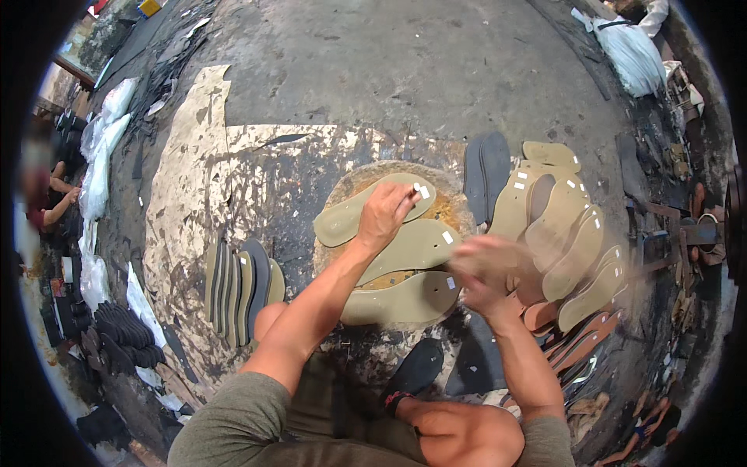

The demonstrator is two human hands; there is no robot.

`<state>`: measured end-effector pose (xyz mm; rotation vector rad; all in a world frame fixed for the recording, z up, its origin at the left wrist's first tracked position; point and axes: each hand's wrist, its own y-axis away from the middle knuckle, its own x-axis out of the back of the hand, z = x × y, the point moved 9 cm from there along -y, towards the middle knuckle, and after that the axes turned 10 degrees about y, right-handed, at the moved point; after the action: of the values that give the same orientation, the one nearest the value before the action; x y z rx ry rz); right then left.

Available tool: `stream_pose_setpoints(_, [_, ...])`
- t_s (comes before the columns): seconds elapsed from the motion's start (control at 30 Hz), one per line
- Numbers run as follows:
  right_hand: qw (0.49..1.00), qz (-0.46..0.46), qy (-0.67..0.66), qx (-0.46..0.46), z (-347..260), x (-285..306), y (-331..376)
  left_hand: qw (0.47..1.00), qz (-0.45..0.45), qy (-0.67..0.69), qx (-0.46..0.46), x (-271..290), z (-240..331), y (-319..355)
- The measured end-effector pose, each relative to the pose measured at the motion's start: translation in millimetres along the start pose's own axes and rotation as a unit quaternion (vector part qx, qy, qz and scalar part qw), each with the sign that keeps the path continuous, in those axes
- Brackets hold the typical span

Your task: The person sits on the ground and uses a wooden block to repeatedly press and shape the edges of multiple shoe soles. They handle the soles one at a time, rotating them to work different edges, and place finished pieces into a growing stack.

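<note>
Three olive-green shoe soles lie side by side on a round, worn block: the far sole, the middle sole and the near sole. Each has a small white sticker at its right end. Over the far sole rests my left hand, its fingers curled together near the sticker; a small white bit shows at the fingertips, too small to name. My right hand is smeared by motion just right of the middle and near soles. Whether it holds anything is hidden by the blur.
Right of the block spread overlapping olive soles, with reddish-brown soles nearer me. Dark grey soles lie behind my right hand. A row of soles stands on the left. White bundles lie far right. Another person sits far left.
</note>
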<state>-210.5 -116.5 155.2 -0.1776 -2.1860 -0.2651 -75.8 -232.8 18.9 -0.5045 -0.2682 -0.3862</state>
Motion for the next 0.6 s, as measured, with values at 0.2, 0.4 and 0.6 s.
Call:
stream_pose_setpoints(0.2, [0.901, -0.227, -0.335, -0.159, 114.0, -115.8, 10.9, 0.999, -0.017, -0.051, 0.008, 2.6, 12.9, -13.6])
stream_pose_setpoints(0.4, [0.877, -0.243, -0.361, -0.205, 112.4, -128.3, 12.6, 0.901, 0.255, 0.204, 0.286, 109.2, -29.9, 22.9])
stream_pose_setpoints(0.6, [0.870, -0.221, -0.397, -0.193, 80.4, -118.1, 20.1, 0.943, 0.137, 0.102, 0.287, 126.5, -38.9, 45.5])
